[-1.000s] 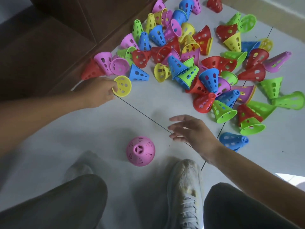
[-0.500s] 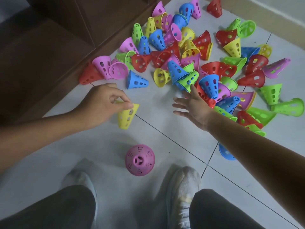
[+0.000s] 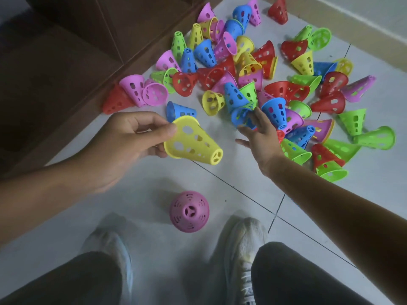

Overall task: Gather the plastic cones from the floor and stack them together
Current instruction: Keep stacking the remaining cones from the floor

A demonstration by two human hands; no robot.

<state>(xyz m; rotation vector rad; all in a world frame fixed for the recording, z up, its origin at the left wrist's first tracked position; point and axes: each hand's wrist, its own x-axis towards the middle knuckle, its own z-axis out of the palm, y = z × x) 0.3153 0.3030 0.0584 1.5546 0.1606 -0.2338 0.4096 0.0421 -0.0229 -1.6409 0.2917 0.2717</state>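
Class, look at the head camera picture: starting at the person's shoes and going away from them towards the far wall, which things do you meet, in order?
White shoe → upright pink cone → yellow cone held in the left hand → lone blue cone lying on its side → red cone nearest the far wall.

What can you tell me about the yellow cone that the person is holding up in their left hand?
The yellow cone looks like thin, slightly glossy plastic, tapering from a wide open rim to a narrow flat tip with a three-spoke opening. Round and oval holes pierce its wall. It is lifted off the floor and lies tilted, rim toward the left hand, tip pointing lower right. The thumb and fingers pinch its rim; nothing else touches it.
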